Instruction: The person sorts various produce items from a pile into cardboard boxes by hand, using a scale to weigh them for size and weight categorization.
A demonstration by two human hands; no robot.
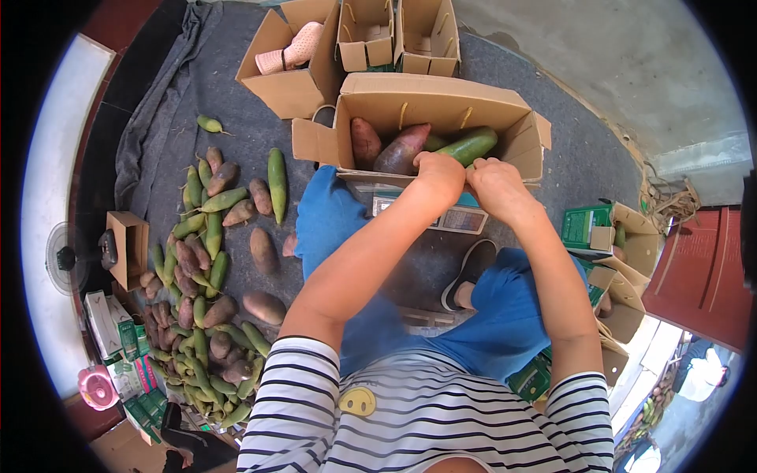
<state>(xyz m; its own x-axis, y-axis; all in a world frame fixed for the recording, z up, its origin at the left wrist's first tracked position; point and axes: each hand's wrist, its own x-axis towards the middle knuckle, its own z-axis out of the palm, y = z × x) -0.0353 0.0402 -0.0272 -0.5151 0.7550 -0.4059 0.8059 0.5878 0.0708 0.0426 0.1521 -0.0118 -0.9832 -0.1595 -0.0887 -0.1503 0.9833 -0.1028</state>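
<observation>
An open cardboard box (438,85) stands in front of me. Inside it lie reddish-purple sweet potatoes (403,148) and a long green radish (468,147), with another green piece partly hidden behind. My left hand (441,175) is at the box's near wall, its fingers curled over the top edge. Close beside it, my right hand (498,186) has its fingers pinched together at the same edge. Whatever is between the fingers is too small or too hidden to make out. Two yellow cord loops (465,118) show on the far inner wall.
A large pile of sweet potatoes and green radishes (201,347) covers the dark floor cloth at left. Further cardboard boxes (426,39) stand behind, one holding a pink glove (303,46). Green-and-brown boxes (623,236) line the right. A fan (66,257) is far left.
</observation>
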